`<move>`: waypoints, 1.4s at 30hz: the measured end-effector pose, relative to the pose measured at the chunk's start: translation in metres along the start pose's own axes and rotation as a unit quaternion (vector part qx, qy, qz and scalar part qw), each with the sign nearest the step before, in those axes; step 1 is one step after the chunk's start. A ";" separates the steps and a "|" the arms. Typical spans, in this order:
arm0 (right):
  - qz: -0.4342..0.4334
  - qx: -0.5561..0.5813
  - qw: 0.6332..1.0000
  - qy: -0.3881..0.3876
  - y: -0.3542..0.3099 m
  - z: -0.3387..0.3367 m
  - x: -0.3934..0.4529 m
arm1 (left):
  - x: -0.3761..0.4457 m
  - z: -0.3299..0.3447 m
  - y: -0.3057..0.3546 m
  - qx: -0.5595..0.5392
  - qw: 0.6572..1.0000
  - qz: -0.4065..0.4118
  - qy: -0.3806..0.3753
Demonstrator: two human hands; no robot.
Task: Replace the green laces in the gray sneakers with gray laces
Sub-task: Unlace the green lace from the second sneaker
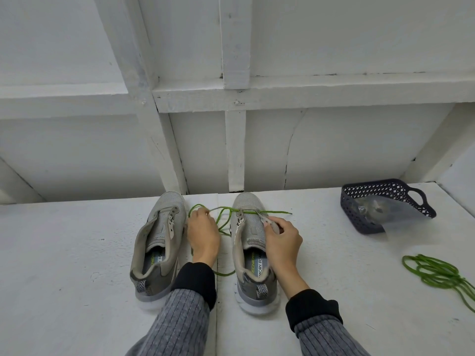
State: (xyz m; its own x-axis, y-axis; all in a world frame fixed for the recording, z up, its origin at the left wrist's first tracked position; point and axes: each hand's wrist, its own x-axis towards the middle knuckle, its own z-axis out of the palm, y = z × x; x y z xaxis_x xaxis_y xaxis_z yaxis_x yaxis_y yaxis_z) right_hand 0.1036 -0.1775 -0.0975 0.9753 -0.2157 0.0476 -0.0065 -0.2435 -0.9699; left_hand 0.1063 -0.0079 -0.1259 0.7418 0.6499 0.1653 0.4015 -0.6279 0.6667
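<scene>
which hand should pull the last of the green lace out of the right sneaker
Left. The left hand already pinches the green lace, which crosses only the front eyelets of the right sneaker. The right hand grips that sneaker's eyelet flap, steadying it.

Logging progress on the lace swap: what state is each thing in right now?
Left sneaker: upright, no lace.
Right sneaker: upright, green lace only through its front eyelets.
Green lace: mostly pulled out, loose between the shoes.
Left hand: pinches the lace.
Right hand: grips the eyelet flap.
Removed green lace: lies in loose loops.
Basket: tipped on its side.
</scene>
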 end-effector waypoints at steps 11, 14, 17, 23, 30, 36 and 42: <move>0.001 0.003 1.000 -0.001 0.000 0.000 0.000 | 0.001 0.005 0.011 -0.051 0.994 0.095 0.002; -0.003 -0.001 1.000 -0.003 -0.001 0.000 -0.001 | 0.000 0.006 -0.001 -0.099 0.994 -0.029 0.030; -0.005 0.001 1.000 0.000 0.000 0.000 -0.001 | 0.002 0.004 -0.003 -0.044 0.999 0.019 0.005; -0.002 -0.004 1.000 0.001 0.000 0.000 0.000 | 0.007 0.009 0.012 0.034 0.951 0.306 -0.027; -0.004 -0.007 1.000 0.000 0.000 0.000 -0.001 | -0.003 0.009 0.015 -0.004 0.987 0.147 -0.064; -0.004 -0.002 1.000 0.001 0.000 -0.001 -0.001 | -0.012 0.014 0.007 -0.063 0.997 -0.031 -0.034; -0.006 -0.009 1.000 -0.001 0.001 0.000 0.000 | 0.002 0.012 0.004 -0.023 0.968 0.244 -0.059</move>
State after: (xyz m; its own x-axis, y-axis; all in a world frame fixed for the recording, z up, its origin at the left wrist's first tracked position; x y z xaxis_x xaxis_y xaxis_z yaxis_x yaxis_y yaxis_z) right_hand 0.1037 -0.1778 -0.0982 0.9757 -0.2108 0.0591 0.0015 -0.2636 -0.9646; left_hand 0.1158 -0.0148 -0.1317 0.8938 0.2262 0.3871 -0.0346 -0.8260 0.5627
